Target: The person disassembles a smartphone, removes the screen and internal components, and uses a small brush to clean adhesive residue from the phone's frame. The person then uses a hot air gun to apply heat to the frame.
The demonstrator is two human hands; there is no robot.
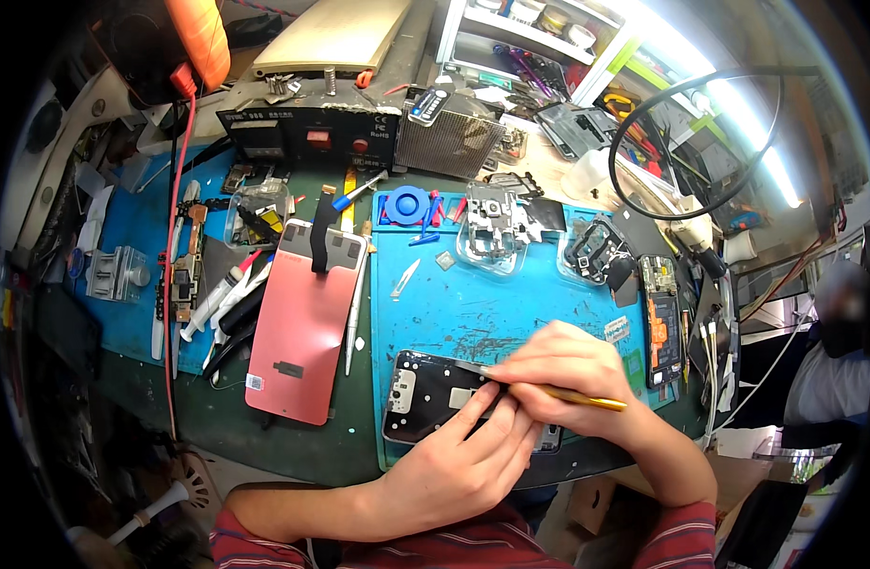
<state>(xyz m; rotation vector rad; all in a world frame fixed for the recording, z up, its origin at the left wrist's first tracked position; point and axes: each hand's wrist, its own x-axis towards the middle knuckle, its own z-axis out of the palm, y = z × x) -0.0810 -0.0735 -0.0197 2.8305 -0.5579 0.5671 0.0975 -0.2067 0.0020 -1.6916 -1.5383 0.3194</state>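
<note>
Left hand point(458, 465) fingers pressed flat, steadying black phone frame point(425, 394) while right hand point(563, 375) pinches gold-handled tweezers point(549, 391) over it

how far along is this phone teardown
Done: the pink screen panel lies apart on the green mat, and small parts sit in clear trays. In hand: the left hand steadies the black phone frame while the right hand works a yellow-handled tool on it. Left: the frame's remaining parts.
</note>
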